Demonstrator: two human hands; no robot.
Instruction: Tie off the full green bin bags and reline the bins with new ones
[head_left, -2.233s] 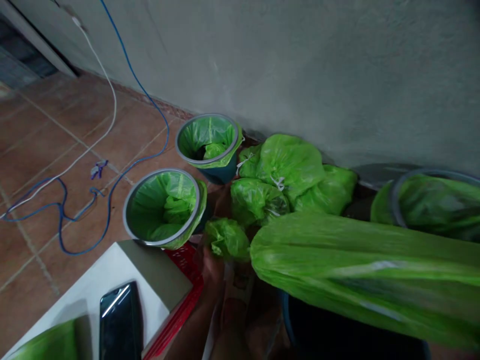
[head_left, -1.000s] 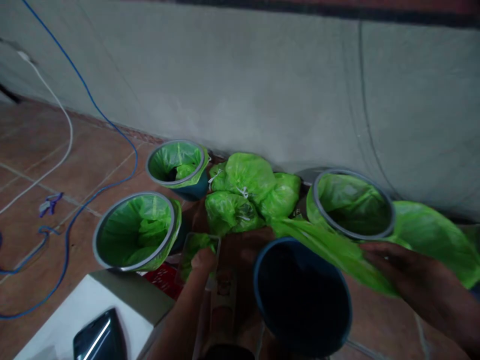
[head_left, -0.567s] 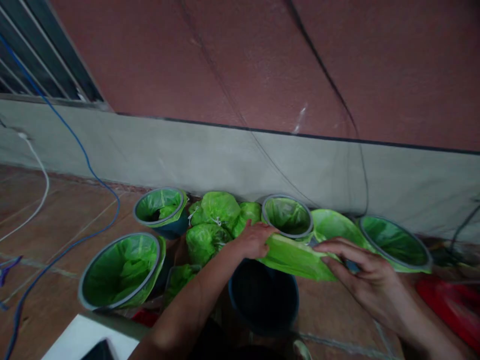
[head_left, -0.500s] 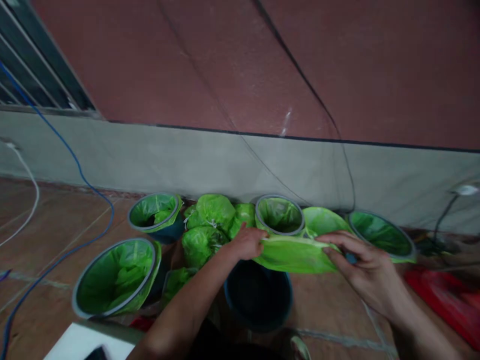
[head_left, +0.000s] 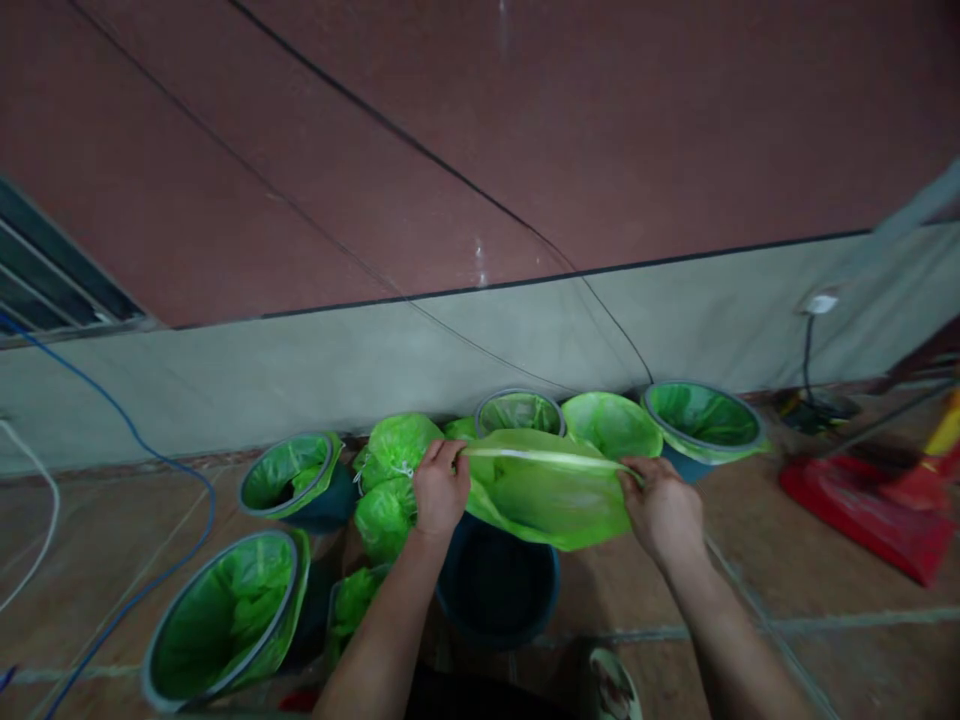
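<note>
A green plastic bin bag (head_left: 551, 500) is stretched between my two hands, its pale rim pulled into a line. My left hand (head_left: 441, 485) pinches the rim at one end. The other end is gripped by my right hand (head_left: 661, 508). Just below the bag stands a dark blue bin (head_left: 496, 590) without a liner, its far edge partly hidden behind the bag. Behind the bag, near the wall, are a small lined bin with a grey ring (head_left: 520, 412) and another green-lined bin (head_left: 611, 428).
More green-lined bins stand at left (head_left: 225, 610), far left (head_left: 289, 475) and right (head_left: 705, 415). Tied green bags (head_left: 397, 450) lie against the wall. A red dustpan (head_left: 862, 505) rests on the floor at right. A blue cable (head_left: 139, 430) runs along the left.
My right hand now grips the bag's end more firmly, and the bag's mouth is spread wider. The view has turned right, bringing the dustpan fully in.
</note>
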